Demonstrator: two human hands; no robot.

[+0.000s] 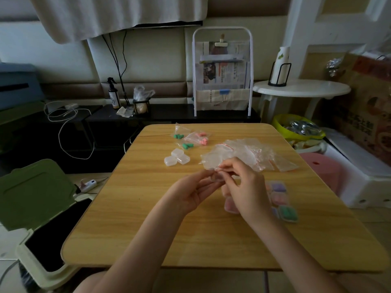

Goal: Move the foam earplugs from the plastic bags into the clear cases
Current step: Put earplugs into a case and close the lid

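Both hands meet over the middle of the wooden table [148,218], working on one small clear case [218,177]. The left hand [191,196] has its fingers curled under the case, and the right hand [246,191] pinches its top edge with thumb and forefinger. Something purplish shows through the plastic, but it's too blurry to say what.

Taking that held case as the reference point: just behind it sits a crumpled heap of empty plastic bags [245,155] with red zip strips. Behind and a bit left are three empty clear cases [177,157] bunched together, touching. Farther back still, near the table's far edge, are small bags with green earplugs [179,136] and pink earplugs [202,138], plus another green pair [187,146] close by. To the right of the held case, partly hidden by the right hand, is a cluster of filled cases [282,199] showing purple, pink and green.

Off to the left on the floor stands a green bin [36,193] with its lid up.
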